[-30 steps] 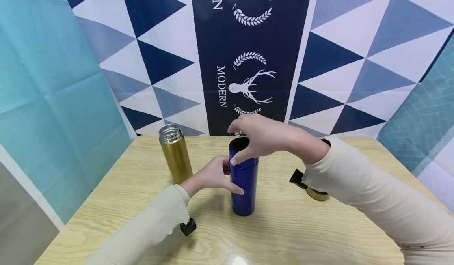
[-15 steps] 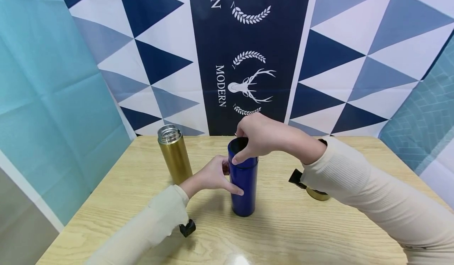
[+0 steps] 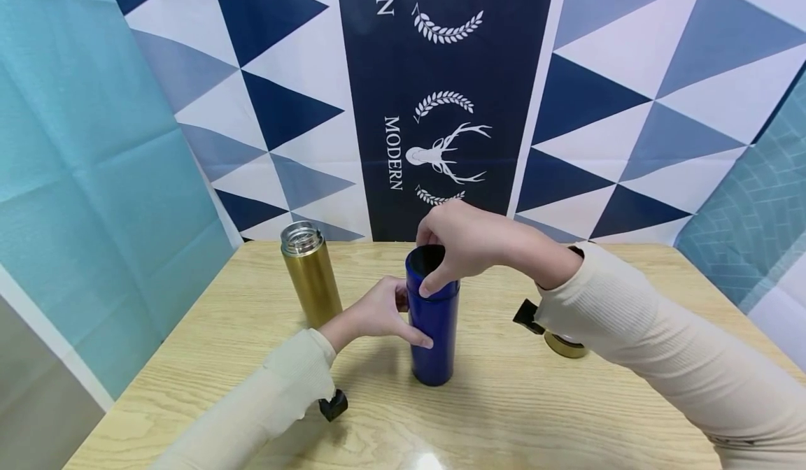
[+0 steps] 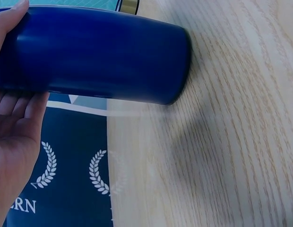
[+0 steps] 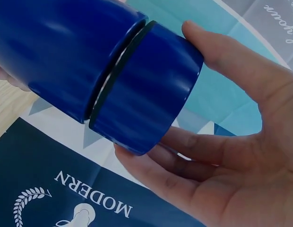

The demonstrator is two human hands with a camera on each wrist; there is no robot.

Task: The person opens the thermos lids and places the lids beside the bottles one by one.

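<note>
A blue thermos [image 3: 434,347] stands upright on the wooden table, in front of me. My left hand [image 3: 380,309] holds its body from the left, thumb across the near side and fingers behind. The right hand [image 3: 462,240] reaches over from the right and grips the thermos lid [image 5: 149,90] at its top edge. In the right wrist view the thumb touches one side of the lid and the fingertips the other. A dark ring shows in the narrow seam between lid and body. The left wrist view shows the thermos base [image 4: 177,66] near the tabletop.
A gold thermos [image 3: 315,281] without a lid stands left of the blue one, its lower part behind my left forearm. A gold lid [image 3: 565,347] lies at the right, partly covered by my right sleeve. Patterned cloth [image 3: 441,71] hangs behind the table [image 3: 504,414].
The right hand's fingers have drawn in onto the lid, and its thumb has shifted slightly right along the lid's near side. The left hand and the blue thermos stay nearly in place.
</note>
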